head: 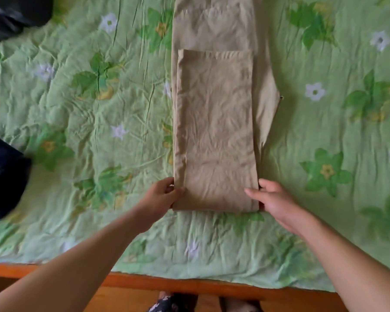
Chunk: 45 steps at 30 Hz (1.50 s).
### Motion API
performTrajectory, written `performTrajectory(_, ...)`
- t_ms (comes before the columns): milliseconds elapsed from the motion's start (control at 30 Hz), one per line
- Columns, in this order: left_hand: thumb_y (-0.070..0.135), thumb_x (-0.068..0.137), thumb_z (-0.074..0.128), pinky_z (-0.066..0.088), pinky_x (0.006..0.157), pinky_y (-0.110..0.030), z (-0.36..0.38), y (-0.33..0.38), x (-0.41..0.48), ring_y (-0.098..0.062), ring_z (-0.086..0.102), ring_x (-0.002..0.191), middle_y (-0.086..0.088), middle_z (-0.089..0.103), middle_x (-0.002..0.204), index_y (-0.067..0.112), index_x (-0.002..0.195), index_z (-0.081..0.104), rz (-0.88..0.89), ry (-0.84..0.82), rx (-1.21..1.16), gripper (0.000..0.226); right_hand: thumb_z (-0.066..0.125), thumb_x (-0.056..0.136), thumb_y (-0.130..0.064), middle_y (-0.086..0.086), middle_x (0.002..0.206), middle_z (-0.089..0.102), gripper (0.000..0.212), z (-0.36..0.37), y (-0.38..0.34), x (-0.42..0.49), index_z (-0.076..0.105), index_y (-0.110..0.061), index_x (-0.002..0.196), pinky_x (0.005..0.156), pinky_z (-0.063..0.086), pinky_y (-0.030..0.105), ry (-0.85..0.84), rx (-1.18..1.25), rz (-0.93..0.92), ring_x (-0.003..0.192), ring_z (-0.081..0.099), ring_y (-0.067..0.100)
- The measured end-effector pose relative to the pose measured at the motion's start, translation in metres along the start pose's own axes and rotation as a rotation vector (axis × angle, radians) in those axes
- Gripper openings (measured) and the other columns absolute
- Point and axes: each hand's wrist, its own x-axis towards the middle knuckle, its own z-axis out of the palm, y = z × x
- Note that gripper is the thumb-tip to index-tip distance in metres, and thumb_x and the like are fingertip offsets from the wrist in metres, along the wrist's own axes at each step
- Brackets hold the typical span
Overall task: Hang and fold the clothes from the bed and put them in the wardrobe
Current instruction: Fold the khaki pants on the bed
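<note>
Beige trousers lie flat on the green flowered bedspread, the legs folded up over the upper part, the fold at the near end. My left hand pinches the near left corner of the fold, thumb on top and fingers under the edge. My right hand grips the near right corner the same way, thumb lying on the cloth. Both hands sit at the sides of the folded end.
A dark garment lies at the far left corner and another dark garment at the left edge. The bed's orange wooden frame runs along the near side. Feet show on the floor below.
</note>
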Motion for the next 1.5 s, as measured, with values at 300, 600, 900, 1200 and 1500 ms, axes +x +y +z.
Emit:
performTrajectory(300, 0.024, 0.103, 0.055, 0.061, 0.082, -0.048, 0.013, -0.012, -0.007, -0.028, 0.073, 0.088, -0.008, 0.076, 0.096, 0.018, 0.111, 0.066, -0.051, 0.125, 0.26, 0.015, 0.06, 0.1, -0.016, 0.004, 0.068, 0.046, 0.031, 0.009, 0.034, 0.008, 0.047, -0.009, 0.073, 0.057, 0.031, 0.031, 0.125, -0.311, -0.208, 0.07, 0.041, 0.017)
performTrajectory(600, 0.029, 0.1, 0.06, 0.054, 0.064, -0.027, 0.038, -0.037, -0.037, -0.012, 0.072, 0.074, 0.005, 0.074, 0.082, 0.021, 0.096, 0.07, -0.105, 0.152, 0.167, 0.013, 0.069, 0.094, -0.03, -0.016, 0.066, 0.062, 0.026, 0.003, 0.061, -0.013, 0.058, -0.016, 0.075, 0.058, 0.04, 0.021, 0.025, -0.295, -0.055, 0.065, 0.057, 0.003)
performTrajectory(900, 0.017, 0.096, 0.064, 0.058, 0.069, -0.032, 0.015, 0.09, 0.053, -0.017, 0.072, 0.08, -0.006, 0.073, 0.101, 0.026, 0.111, 0.06, 0.202, 0.404, -0.186, 0.018, 0.068, 0.093, -0.035, 0.012, 0.136, 0.061, 0.042, 0.003, -0.093, 0.068, 0.051, -0.025, 0.13, 0.091, 0.048, 0.037, 0.046, 0.085, -0.159, 0.118, 0.061, 0.029)
performTrajectory(1200, -0.003, 0.088, 0.042, 0.038, 0.038, -0.023, 0.002, 0.163, 0.087, -0.002, 0.056, 0.051, 0.004, 0.062, 0.095, 0.037, 0.106, 0.052, 0.527, 0.53, 0.131, 0.044, 0.061, 0.095, -0.02, 0.007, 0.062, 0.043, 0.028, -0.003, -0.183, 0.103, 0.05, -0.005, 0.075, 0.054, 0.024, 0.034, 0.361, -0.181, -0.556, 0.057, 0.037, 0.018)
performTrajectory(1500, 0.032, 0.098, 0.048, 0.008, 0.123, -0.047, -0.001, 0.197, 0.139, -0.034, -0.004, 0.155, -0.014, -0.003, 0.168, 0.025, 0.154, 0.032, 0.584, 0.668, 0.968, 0.059, 0.05, 0.097, -0.052, 0.014, 0.168, 0.001, 0.073, 0.007, -0.212, 0.135, 0.016, -0.034, 0.159, 0.119, 0.017, 0.065, 0.492, -1.131, -0.81, 0.153, 0.005, 0.04)
